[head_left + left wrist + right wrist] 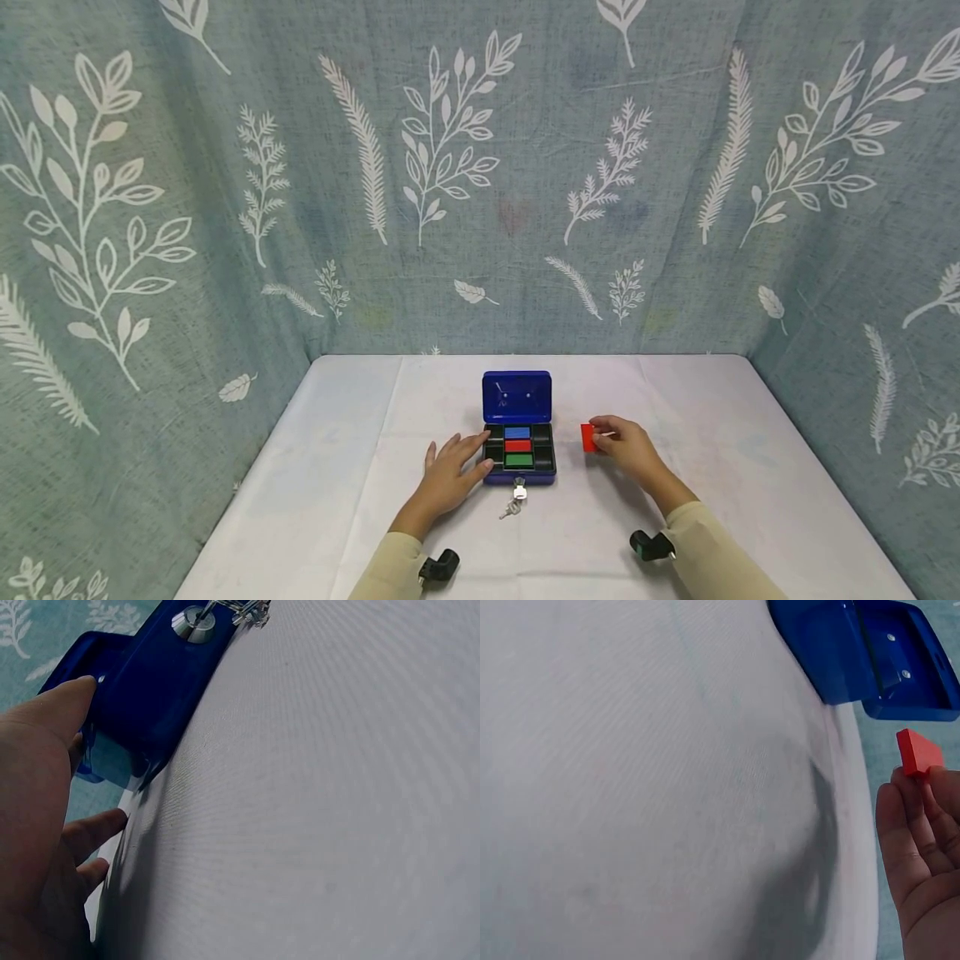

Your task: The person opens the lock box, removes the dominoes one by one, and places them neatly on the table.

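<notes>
A blue cash box [497, 480] stands on the table with its lid [517, 404] raised. In the middle column of its black tray [541, 458] lie a blue block [517, 433], a red block [517, 446] and a green block [518, 460]. My left hand [444, 481] rests against the box's left side, thumb and index fingertips at the rim, the other fingers spread. To the right of the box, my right hand [628, 450] pinches a flat red block [921, 754] between thumb and fingers, held up above the table.
Keys [513, 507] hang from the lock [193, 624] at the box's front. White cloth covers the table [360, 467]. A leaf-patterned curtain [450, 275] encloses the back and both sides. Each wrist carries a black camera [651, 546].
</notes>
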The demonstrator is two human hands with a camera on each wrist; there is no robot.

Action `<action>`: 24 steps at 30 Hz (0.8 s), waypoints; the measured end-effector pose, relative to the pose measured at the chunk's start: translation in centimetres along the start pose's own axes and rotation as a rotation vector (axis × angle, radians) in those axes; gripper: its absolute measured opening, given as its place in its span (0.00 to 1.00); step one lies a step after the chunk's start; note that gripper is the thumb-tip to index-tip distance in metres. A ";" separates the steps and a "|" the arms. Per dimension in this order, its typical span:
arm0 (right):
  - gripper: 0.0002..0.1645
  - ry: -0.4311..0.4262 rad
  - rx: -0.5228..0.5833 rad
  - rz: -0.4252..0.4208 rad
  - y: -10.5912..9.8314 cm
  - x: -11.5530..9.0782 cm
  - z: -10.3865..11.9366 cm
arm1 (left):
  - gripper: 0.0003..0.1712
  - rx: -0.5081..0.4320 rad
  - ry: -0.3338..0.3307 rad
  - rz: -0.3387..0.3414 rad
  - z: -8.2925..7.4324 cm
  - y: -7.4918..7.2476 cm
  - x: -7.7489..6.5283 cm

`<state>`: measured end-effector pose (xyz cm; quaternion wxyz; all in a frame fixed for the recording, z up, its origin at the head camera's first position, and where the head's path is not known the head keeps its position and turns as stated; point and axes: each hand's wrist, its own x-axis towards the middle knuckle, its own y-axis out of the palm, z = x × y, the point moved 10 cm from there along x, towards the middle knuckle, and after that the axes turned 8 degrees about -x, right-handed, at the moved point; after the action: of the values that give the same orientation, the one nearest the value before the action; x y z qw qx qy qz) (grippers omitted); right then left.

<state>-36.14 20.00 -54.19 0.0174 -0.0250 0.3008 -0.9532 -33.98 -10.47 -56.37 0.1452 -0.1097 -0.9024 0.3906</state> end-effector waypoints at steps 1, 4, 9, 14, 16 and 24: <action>0.18 -0.004 -0.004 -0.003 -0.1 -0.1 -0.1 | 0.36 0.002 -0.001 0.001 0.0 0.0 0.0; 0.18 0.002 -0.026 -0.014 -0.4 -0.2 -0.5 | 0.36 0.002 0.001 0.003 0.0 0.0 0.0; 0.17 0.003 -0.067 -0.028 -0.9 -0.5 -1.1 | 0.35 -0.005 0.005 0.004 0.1 0.1 0.0; 0.17 0.008 -0.084 -0.034 -1.5 -0.8 -1.5 | 0.36 0.001 -0.002 0.009 0.2 0.2 0.0; 0.17 0.012 -0.086 -0.037 -1.8 -0.9 -1.6 | 0.36 0.001 -0.003 0.009 0.2 0.2 0.0; 0.18 0.043 -0.050 -0.035 -2.4 -1.1 -2.3 | 0.36 0.005 0.000 0.004 0.2 0.2 0.1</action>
<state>-35.17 23.33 -54.74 -0.0063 -0.0101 0.3243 -0.9459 -34.16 -10.44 -56.64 0.1448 -0.1114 -0.9011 0.3933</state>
